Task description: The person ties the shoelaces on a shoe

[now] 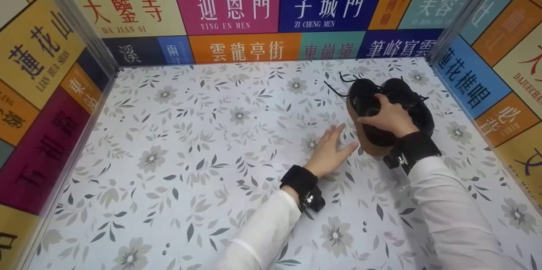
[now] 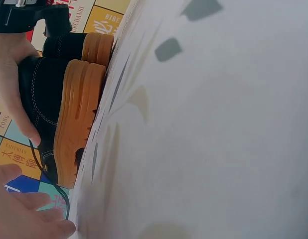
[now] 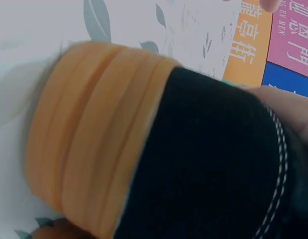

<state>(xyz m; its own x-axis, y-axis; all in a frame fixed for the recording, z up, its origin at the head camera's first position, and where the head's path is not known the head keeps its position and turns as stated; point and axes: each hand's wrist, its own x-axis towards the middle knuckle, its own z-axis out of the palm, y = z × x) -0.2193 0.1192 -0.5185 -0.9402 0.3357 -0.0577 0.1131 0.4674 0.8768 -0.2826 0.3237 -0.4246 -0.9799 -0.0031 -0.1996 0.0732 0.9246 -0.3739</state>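
Observation:
A pair of black lace-up shoes point(image 1: 370, 134) with thick tan soles stands side by side at the right of the patterned surface, toes toward the back wall. From above, my right hand point(image 1: 391, 115) grips the pair near their openings, thumb at the left shoe's side; where its other fingers end is partly hidden. My left hand point(image 1: 332, 149) is just left of the shoes, fingers extended and holding nothing. Thin black laces point(image 1: 336, 88) stick out beside the toes. In the right wrist view a shoe's heel point(image 3: 204, 154) and ridged sole point(image 3: 99, 134) fill the middle.
A white surface point(image 1: 237, 155) printed with grey flowers and leaves lies under everything. Upright panels point(image 1: 237, 7) with coloured blocks of Chinese lettering close off the back, the left and the right. Both wrists wear black straps point(image 1: 300, 181) with small cameras.

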